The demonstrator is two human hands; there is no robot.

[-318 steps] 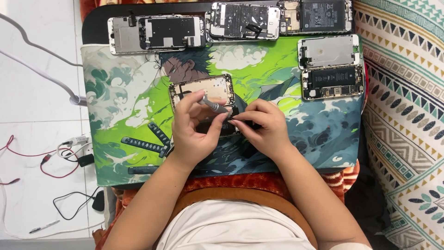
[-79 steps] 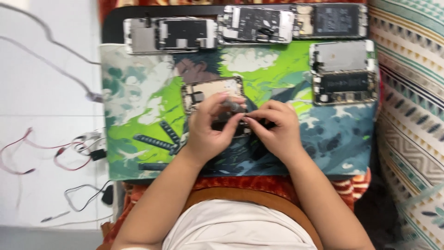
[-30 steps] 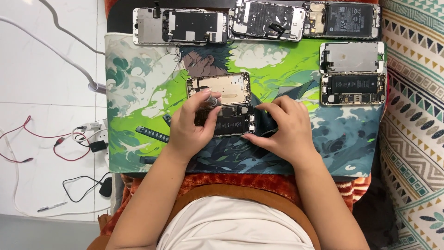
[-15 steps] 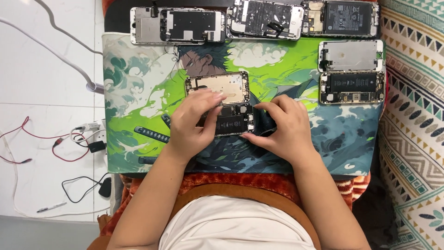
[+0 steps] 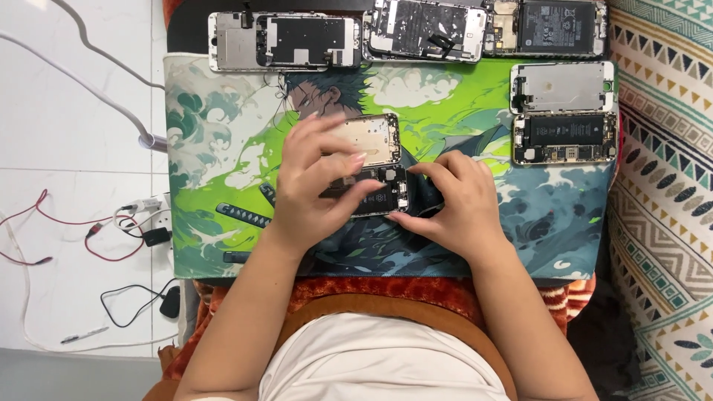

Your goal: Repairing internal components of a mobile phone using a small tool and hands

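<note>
An opened phone body (image 5: 380, 194) with its battery showing lies in the middle of a green and blue illustrated mat (image 5: 215, 134). Its detached screen panel (image 5: 373, 137) lies face down just beyond it. My left hand (image 5: 316, 182) rests on the left part of the phone body with the fingers spread over both pieces. My right hand (image 5: 453, 208) pinches the phone body's right end, fingers curled around the edge. Whether a small tool is in either hand is hidden.
Several other dismantled phones line the mat's far edge (image 5: 286, 41) (image 5: 425, 30) (image 5: 558, 26), and two more lie at the right (image 5: 562, 87) (image 5: 564, 138). Dark tools (image 5: 243, 215) lie left of my hands. Red and black cables (image 5: 111, 230) trail on the white floor; a patterned cloth (image 5: 665, 186) is right.
My left hand has lifted its fingers and spread them further over the screen panel. The right hand stays at the phone body's right end. The camera view has shifted slightly.
</note>
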